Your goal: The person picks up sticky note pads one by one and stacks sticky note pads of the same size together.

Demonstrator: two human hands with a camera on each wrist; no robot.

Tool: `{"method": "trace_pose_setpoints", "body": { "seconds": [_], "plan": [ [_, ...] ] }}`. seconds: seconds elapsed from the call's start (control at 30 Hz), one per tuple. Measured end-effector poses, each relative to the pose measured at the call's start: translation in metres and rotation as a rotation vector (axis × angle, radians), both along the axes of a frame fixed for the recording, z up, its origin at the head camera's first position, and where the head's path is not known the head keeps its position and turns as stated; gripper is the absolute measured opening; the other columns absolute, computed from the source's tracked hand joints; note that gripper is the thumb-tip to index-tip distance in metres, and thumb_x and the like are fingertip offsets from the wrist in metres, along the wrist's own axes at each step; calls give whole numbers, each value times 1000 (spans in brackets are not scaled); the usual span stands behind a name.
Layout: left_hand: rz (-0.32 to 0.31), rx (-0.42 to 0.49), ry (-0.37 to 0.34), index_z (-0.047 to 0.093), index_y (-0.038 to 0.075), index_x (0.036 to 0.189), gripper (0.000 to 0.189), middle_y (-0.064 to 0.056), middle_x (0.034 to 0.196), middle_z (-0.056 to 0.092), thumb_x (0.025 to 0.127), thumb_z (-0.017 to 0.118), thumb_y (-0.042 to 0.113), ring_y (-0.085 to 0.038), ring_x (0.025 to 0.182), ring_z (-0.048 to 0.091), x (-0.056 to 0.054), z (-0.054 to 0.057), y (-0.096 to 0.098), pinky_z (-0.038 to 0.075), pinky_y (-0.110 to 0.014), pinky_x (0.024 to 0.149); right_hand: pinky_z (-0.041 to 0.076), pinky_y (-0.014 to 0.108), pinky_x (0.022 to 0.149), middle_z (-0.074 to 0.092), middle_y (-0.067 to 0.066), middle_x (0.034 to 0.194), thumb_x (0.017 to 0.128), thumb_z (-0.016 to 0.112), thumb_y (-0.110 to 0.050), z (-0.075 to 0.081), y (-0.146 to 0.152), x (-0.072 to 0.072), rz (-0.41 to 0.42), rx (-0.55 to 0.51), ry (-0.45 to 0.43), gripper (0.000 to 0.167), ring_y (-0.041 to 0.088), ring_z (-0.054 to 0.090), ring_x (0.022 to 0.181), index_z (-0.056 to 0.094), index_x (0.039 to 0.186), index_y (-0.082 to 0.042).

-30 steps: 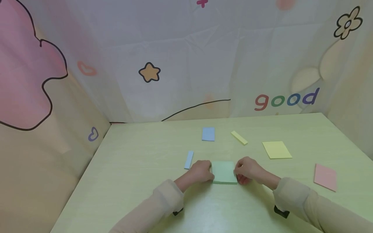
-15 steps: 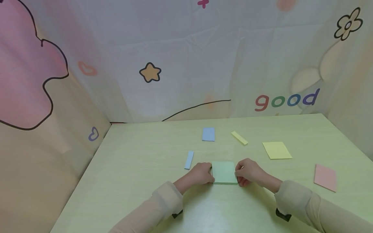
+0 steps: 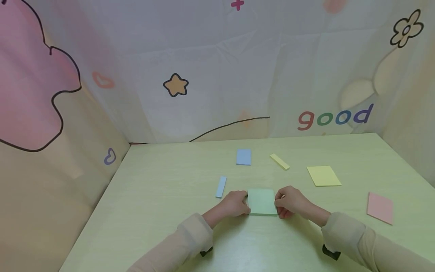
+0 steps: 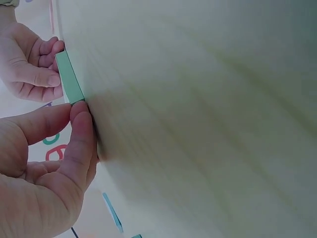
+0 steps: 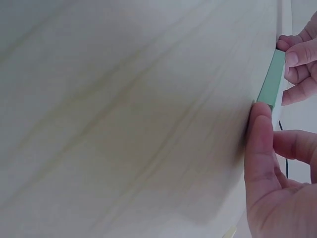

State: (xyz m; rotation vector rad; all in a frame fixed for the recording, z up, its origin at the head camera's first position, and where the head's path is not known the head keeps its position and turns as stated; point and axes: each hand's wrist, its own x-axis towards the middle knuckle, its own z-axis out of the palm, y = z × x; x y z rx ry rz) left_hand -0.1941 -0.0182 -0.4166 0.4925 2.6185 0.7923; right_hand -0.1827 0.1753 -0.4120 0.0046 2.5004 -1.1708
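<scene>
A mint-green sticky note pad (image 3: 262, 202) lies flat at the front middle of the table, between the two hands. My left hand (image 3: 234, 203) grips its left edge with thumb and fingers at the side. At the opposite edge, my right hand (image 3: 291, 201) holds the pad with curled fingers. The left wrist view shows the pad's green side face (image 4: 70, 77), with thumb and fingertips meeting at its near end. From the right wrist, the pad (image 5: 271, 79) appears edge-on, with a fingertip against its near corner.
Behind the hands lie a blue pad (image 3: 243, 157), a narrow light-blue strip pad (image 3: 221, 187) and a narrow yellow strip pad (image 3: 280, 161). To the right are a yellow square pad (image 3: 324, 176) and a pink pad (image 3: 380, 208). A printed curtain (image 3: 210, 94) encloses the table.
The right-hand fingers have shifted slightly at the pad's right edge, and the pad's front edge looks more even. Both hands stay at the pad; the head view has tilted a little.
</scene>
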Motion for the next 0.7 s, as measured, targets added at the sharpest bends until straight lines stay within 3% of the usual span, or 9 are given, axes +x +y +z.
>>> {"method": "trace_pose_setpoints", "body": {
  "seconds": [0.3,0.4,0.53,0.7],
  "plan": [
    [0,24,-29,49,8,75,16,4,63,52,73,65,8,-9,55,43,2,5,-3,34,-18,49,45,24,46,54,3,61,78,55,-5,5,9,5,67,56,9,6,12,49,50,58,81,-1],
    [19,47,-9,55,1,94,25,0,72,56,73,65,8,-10,61,46,3,7,-4,37,-19,53,45,26,47,54,3,62,78,55,-6,9,17,7,105,84,43,6,12,49,50,58,81,-2],
    [35,89,37,46,-1,123,53,-6,93,60,74,64,9,-14,76,53,3,10,-2,44,-22,64,44,26,47,55,3,64,80,54,-8,13,29,7,130,125,100,8,13,49,51,58,83,-1],
    [22,177,44,43,-2,127,54,-13,115,56,77,60,9,-22,95,58,3,11,4,49,-27,75,42,26,47,56,4,69,82,54,-9,20,44,3,119,153,153,12,13,49,54,58,88,1]
  ]
}}
